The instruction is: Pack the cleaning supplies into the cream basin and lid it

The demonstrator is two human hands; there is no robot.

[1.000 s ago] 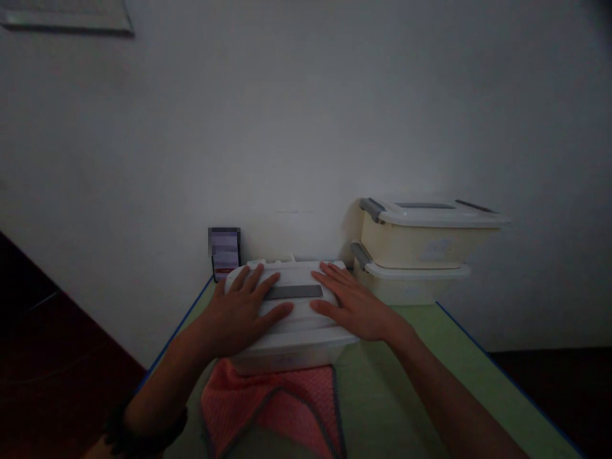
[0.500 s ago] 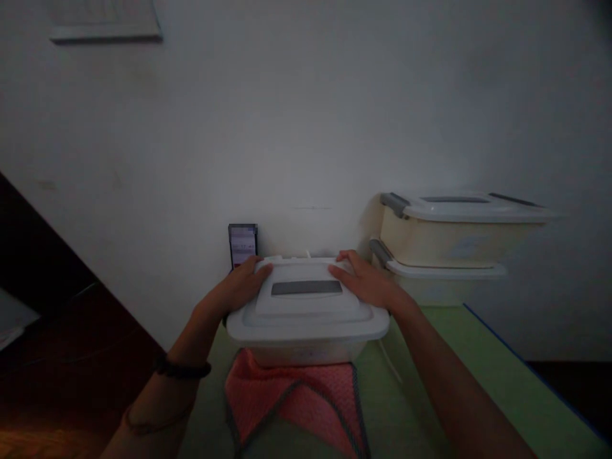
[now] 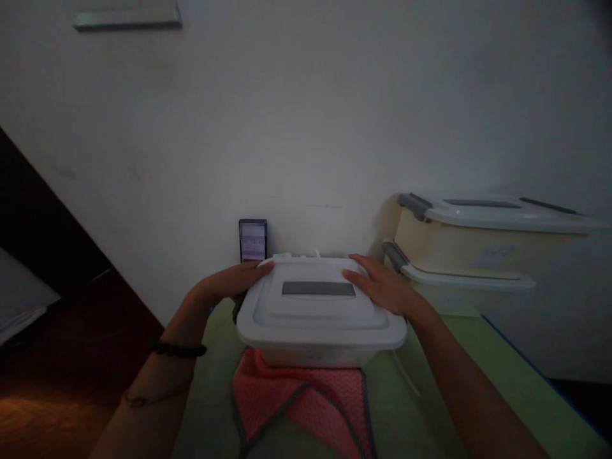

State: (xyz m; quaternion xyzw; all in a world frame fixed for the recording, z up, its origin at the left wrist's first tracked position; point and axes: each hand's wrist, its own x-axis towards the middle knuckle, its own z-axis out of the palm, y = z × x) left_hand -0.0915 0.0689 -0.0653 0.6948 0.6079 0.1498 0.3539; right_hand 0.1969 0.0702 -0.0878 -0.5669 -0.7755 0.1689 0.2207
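Note:
A lidded storage box [image 3: 318, 325] with a white lid and a grey strip on top sits at the middle, its front edge over a pink cloth [image 3: 268, 401] with dark edging. My left hand [image 3: 239, 280] is closed over the box's left edge, its thumb on the lid and its other fingers mostly hidden down the side. On the right, my right hand [image 3: 385, 287] grips the far right edge, thumb and index finger lying on the lid. Both latch areas are largely covered by my hands.
Two similar boxes are stacked at right, an upper box [image 3: 459, 248] on a lower box [image 3: 444, 296]. A phone [image 3: 253, 241] leans against the wall behind my left hand. A white cable [image 3: 406, 376] runs over the green tabletop [image 3: 459, 357].
The view has shifted, so everything sits a little differently in frame. My left hand has flattened and moved lower along the box's left side. My right hand stays on the right edge.

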